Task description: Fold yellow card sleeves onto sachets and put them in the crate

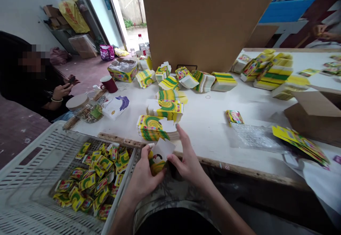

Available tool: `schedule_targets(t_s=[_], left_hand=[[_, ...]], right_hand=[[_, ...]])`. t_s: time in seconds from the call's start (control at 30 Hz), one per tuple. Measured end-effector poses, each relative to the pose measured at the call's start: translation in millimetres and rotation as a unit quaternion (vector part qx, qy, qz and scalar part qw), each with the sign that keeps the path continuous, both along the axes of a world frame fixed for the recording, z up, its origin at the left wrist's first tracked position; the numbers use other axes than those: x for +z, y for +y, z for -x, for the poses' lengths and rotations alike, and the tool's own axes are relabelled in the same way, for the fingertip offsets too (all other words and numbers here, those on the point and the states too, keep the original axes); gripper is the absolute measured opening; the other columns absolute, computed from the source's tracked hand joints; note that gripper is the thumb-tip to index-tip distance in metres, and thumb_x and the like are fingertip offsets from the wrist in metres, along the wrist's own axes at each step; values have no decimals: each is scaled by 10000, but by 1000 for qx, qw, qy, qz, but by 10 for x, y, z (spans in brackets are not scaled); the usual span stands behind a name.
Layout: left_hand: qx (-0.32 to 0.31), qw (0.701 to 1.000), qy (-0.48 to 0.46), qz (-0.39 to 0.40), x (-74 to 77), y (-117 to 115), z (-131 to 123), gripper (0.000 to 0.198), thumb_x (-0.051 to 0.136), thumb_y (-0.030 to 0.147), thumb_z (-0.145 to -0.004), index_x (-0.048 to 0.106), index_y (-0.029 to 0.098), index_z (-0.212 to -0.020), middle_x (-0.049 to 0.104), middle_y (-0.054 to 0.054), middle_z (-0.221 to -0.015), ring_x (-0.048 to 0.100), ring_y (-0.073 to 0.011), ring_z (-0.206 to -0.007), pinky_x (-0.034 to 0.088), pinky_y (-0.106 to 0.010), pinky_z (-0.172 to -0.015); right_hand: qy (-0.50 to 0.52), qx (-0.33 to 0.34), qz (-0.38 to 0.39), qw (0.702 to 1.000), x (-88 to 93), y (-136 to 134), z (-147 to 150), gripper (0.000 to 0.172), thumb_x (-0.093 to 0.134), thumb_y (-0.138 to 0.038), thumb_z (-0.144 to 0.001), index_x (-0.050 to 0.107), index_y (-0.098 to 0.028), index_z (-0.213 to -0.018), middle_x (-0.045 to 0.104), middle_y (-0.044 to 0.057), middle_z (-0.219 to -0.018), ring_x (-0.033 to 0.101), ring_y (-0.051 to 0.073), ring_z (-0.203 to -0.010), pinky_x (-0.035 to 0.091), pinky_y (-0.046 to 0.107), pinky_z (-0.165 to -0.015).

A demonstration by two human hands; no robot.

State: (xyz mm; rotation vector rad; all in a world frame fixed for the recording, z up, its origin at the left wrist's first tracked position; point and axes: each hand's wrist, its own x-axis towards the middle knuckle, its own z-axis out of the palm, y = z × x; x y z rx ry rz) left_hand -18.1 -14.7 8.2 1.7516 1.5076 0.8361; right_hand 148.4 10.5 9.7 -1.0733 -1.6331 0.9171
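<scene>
A small yellow-green carton (157, 164) with raised white flaps is held above my lap, close to the table's front edge. My left hand (145, 174) wraps round it from the left side. On the right, my right hand (183, 156) pinches a flap edge between thumb and a finger, while its index finger points up toward the stack. Just beyond lie a stack of flat yellow-green cartons (153, 126) and a second stack (165, 108). A white plastic basket (32, 178) to my left holds many folded small cartons (89, 180).
More carton stacks (202, 80) line the back of the white table (202, 128) before a big cardboard sheet (197, 21). A maroon mug (108, 84) and a jar (90, 112) stand left. An open cardboard box (317, 110) sits right. A person (34, 82) sits at left, holding a phone.
</scene>
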Motion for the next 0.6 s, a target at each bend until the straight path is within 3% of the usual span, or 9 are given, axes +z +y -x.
schedule_targets(t_s=[0.07,0.13,0.2,0.23,0.3,0.4,0.53,0.6], left_hand=[[-6,999,5,-50,-41,-44,-62,669,647,239,-741,288,179,-1303,622,-134,-1126,657,-254,-940,544,-347,-763],[-4,995,20,-93,-59,-72,-79,630,623,225,-744,289,183,-1277,621,-119,-1079,655,-245,-913,541,-338,-746],[-4,993,41,-112,-50,-74,-66,538,605,216,-738,336,200,-1203,616,-76,-990,644,-226,-833,532,-326,-697],[-6,992,51,-114,-37,-67,-54,489,599,213,-731,360,210,-1157,606,-54,-945,632,-214,-785,523,-319,-669],[-15,992,63,-109,-2,-41,-31,413,595,204,-712,388,223,-1069,580,-21,-871,603,-199,-721,504,-312,-635],[-35,996,38,-73,16,2,-30,388,577,171,-692,405,228,-1035,576,-17,-863,607,-201,-746,511,-313,-651],[-88,993,-21,-70,-98,18,-89,417,567,172,-687,455,209,-1087,598,-91,-1030,632,-241,-916,543,-347,-752],[-66,995,-28,-70,-167,0,-109,572,609,204,-688,380,186,-1212,573,-130,-1129,620,-267,-997,539,-386,-812]], right_hand=[[130,55,148,979,-100,19,75,687,524,-477,-890,306,-168,-1464,436,175,-1442,440,304,-1315,374,495,-1070],[251,122,278,919,-175,37,163,665,529,-526,-871,399,-165,-1414,596,164,-1284,605,288,-1129,470,464,-972],[314,142,337,876,-218,53,236,704,626,-544,-802,452,-177,-1376,668,134,-1171,658,269,-1017,496,432,-932],[320,136,343,873,-228,59,259,720,670,-541,-766,475,-182,-1358,682,120,-1140,661,264,-1006,495,419,-931],[293,114,320,894,-226,53,276,736,705,-552,-724,509,-183,-1330,693,107,-1110,651,274,-1023,493,417,-934],[181,106,234,949,-173,-18,252,661,648,-506,-789,506,-181,-1347,652,111,-1215,599,295,-1130,441,457,-1007],[42,142,106,983,-98,-130,187,687,561,-213,-860,283,-221,-1488,438,86,-1471,432,244,-1336,322,431,-1123],[21,125,68,990,-102,-124,150,645,475,-106,-860,323,-235,-1473,454,78,-1461,446,219,-1331,341,413,-1118]])
